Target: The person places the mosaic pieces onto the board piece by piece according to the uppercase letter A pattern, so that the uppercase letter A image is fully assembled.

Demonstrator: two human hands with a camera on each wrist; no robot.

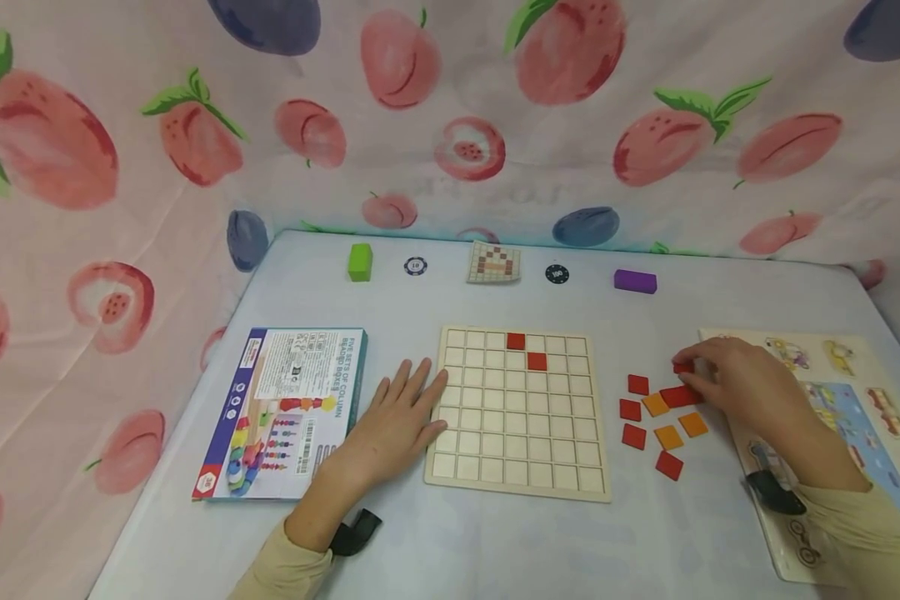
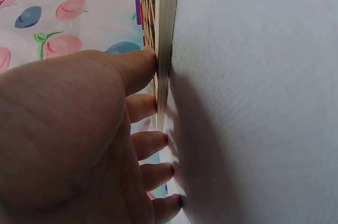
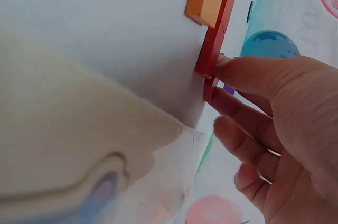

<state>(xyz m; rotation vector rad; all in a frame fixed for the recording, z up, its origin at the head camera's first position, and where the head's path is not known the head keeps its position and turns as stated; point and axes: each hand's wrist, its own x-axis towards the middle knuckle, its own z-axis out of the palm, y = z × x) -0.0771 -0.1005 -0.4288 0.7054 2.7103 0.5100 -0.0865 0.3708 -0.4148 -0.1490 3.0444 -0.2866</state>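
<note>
A wooden grid board [image 1: 517,492] lies flat in the middle, with one red tile [image 1: 516,342] in its top row and another red tile [image 1: 537,362] one row below, a column to the right. My left hand [image 1: 390,429] rests at the board's left edge, fingers spread, thumb and a fingertip touching its side. To the right of the board, my right hand [image 1: 746,392] pinches a red square tile [image 3: 209,91] between thumb and index finger. Loose tiles lie beside it, several red [image 1: 633,436] and a few orange [image 1: 668,437].
A boxed bead set [image 1: 307,367] lies left of the board. A picture puzzle board [image 1: 862,358] sits under the right forearm. Along the back stand a green block [image 1: 360,262], a chip [image 1: 416,266], a pattern card [image 1: 493,263], a black chip [image 1: 557,274] and a purple block [image 1: 635,282].
</note>
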